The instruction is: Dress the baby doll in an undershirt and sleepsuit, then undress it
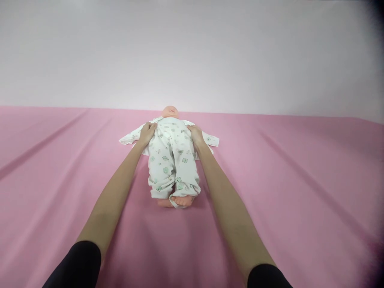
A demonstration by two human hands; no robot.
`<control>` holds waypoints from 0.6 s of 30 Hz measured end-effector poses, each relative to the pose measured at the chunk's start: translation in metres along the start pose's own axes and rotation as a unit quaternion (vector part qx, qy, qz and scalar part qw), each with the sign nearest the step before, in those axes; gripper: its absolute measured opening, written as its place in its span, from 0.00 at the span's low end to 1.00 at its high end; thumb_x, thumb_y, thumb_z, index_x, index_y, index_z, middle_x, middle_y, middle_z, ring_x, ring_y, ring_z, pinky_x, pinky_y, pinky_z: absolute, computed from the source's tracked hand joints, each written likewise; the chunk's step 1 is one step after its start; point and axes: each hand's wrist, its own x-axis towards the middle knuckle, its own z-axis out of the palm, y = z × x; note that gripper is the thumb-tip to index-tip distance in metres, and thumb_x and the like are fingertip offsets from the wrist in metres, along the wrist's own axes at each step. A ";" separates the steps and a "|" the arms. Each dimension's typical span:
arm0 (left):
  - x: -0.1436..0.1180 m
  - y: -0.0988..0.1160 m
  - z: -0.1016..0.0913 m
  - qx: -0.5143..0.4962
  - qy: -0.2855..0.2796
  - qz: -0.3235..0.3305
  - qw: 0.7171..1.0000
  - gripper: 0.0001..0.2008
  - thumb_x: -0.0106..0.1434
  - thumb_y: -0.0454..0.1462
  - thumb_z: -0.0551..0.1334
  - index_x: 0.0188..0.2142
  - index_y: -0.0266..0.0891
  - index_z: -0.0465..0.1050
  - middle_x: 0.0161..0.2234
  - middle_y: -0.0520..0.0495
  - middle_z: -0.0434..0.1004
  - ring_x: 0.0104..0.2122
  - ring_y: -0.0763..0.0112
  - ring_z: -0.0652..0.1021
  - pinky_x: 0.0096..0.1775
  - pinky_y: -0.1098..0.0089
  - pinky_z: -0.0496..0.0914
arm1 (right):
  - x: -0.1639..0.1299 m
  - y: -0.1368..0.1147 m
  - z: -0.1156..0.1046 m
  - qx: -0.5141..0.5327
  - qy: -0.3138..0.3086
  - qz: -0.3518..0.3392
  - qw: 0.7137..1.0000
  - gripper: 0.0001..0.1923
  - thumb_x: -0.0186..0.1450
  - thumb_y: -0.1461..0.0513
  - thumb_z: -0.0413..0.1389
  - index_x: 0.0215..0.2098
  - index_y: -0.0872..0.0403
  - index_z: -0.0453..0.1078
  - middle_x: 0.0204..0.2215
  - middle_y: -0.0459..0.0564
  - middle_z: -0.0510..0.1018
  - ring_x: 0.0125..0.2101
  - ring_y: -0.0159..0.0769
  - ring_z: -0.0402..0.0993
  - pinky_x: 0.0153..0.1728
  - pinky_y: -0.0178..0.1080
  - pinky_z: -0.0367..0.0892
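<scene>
Baby doll [172,160] lies on back at centre of pink sheet [300,180], head at 12 o'clock, feet at 6. Left hand [147,134] and right hand [195,135] each pinch waistband of printed trousers [171,166]. Cloth soft, light, stretchy; doll likely light, limbs floppy. Best hold: waistband sides. Fingertips hidden in fabric; doll's arms unseen under open shirt [210,140].

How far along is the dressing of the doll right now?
Done: the white printed trousers cover both legs of the baby doll; bare feet poke out. In hand: left hand and right hand grip the waist. Left: the open printed top lies spread, unfastened.
</scene>
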 end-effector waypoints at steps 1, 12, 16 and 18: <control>0.000 -0.001 0.001 0.011 0.013 0.004 1.000 0.11 0.62 0.42 0.57 0.27 0.39 0.62 0.28 0.52 0.66 0.31 0.71 0.67 0.36 0.70 0.59 | 0.002 0.002 0.001 -0.028 0.013 -0.008 0.999 0.10 0.57 0.59 0.51 0.22 0.52 0.55 0.23 0.44 0.64 0.28 0.32 0.62 0.34 0.35 0.62; -0.009 -0.007 -0.006 -0.094 -0.068 -0.063 0.991 0.16 0.57 0.46 0.61 0.21 0.39 0.63 0.19 0.53 0.61 0.24 0.72 0.66 0.29 0.70 0.62 | 0.000 0.019 -0.009 -0.041 0.007 0.013 0.999 0.17 0.54 0.49 0.55 0.22 0.52 0.58 0.22 0.43 0.65 0.27 0.33 0.63 0.32 0.36 0.62; -0.008 -0.010 -0.015 -0.120 -0.116 -0.085 0.982 0.10 0.53 0.39 0.63 0.22 0.39 0.63 0.19 0.53 0.62 0.23 0.72 0.67 0.29 0.70 0.63 | -0.002 0.018 -0.010 0.019 -0.042 0.015 0.999 0.17 0.52 0.49 0.56 0.24 0.51 0.57 0.23 0.43 0.66 0.27 0.33 0.64 0.31 0.36 0.64; -0.009 -0.011 -0.016 -0.099 -0.107 -0.069 0.987 0.10 0.54 0.40 0.63 0.24 0.39 0.63 0.21 0.53 0.63 0.25 0.72 0.67 0.30 0.70 0.62 | -0.002 0.018 -0.011 0.036 -0.072 0.000 0.997 0.16 0.50 0.51 0.58 0.26 0.52 0.61 0.26 0.44 0.69 0.29 0.33 0.65 0.33 0.35 0.65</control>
